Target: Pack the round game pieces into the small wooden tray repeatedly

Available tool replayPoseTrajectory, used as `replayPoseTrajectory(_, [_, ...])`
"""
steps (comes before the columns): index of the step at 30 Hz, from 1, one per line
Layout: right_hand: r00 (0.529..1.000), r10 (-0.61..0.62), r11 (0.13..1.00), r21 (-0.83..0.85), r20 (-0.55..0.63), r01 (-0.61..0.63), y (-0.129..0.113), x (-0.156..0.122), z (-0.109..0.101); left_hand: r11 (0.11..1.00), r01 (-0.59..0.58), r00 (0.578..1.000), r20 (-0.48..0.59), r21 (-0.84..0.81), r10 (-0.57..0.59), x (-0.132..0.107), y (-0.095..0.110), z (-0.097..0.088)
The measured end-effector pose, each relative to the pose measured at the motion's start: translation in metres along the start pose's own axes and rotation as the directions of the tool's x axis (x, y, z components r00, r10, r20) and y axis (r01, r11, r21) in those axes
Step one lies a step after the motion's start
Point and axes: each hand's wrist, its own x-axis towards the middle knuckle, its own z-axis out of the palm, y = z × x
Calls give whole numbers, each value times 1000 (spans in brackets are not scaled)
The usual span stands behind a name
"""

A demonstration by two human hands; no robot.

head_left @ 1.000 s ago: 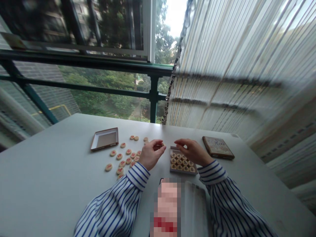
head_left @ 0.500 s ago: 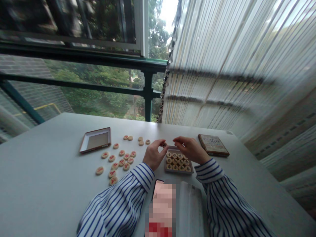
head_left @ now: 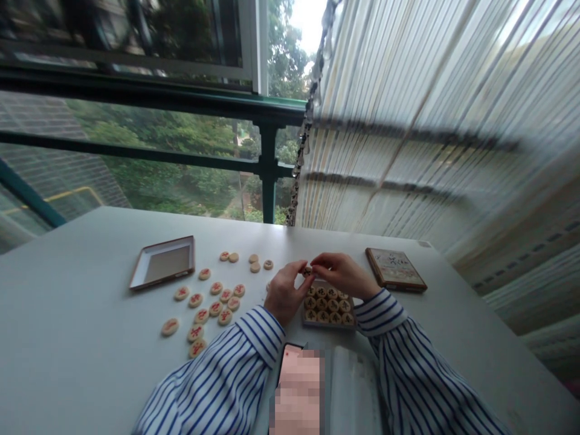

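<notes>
Pinched between the thumb and fingers of my left hand [head_left: 286,291] is a round wooden Chinese chess piece [head_left: 307,272] with a dark character. The closed fingertips of my right hand [head_left: 345,275] meet at the same piece, from its right side. Just below both hands sits a small open box [head_left: 328,326], holding rows of pieces with black characters [head_left: 322,304]. My right hand covers its far right corner. Scattered to the left of my left hand lie several red-marked pieces [head_left: 216,288], and farther back a few more, including face-down pieces [head_left: 254,266].
An upturned box lid [head_left: 194,266] lies at the left on the white table [head_left: 90,338]. To the right is a closed, printed box [head_left: 396,269]. Near me are a phone [head_left: 290,356] and a clear plastic sheet or case [head_left: 356,386]. A string curtain [head_left: 380,151] hangs at the far edge.
My right hand has moved left, so its fingertips now meet the piece in my left hand. The view has shifted slightly; the table pieces look unmoved.
</notes>
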Motion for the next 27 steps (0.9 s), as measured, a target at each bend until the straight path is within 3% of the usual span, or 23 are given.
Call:
replayPoseTrajectory(9, [995,50,964,256,91,-71,8,3,9,1000,9,1000,0,-28,-9,-2,-4,2])
replayPoseTrajectory(15, [994,61,969,234,94,-82,12,3,10,994,56,998,9,-98,-56,-3,-2,0])
replayPoseTrajectory(27, [995,5,988,152,104,-21,13,1,7,882,339,941,116,-326,-318,-6,-13,1])
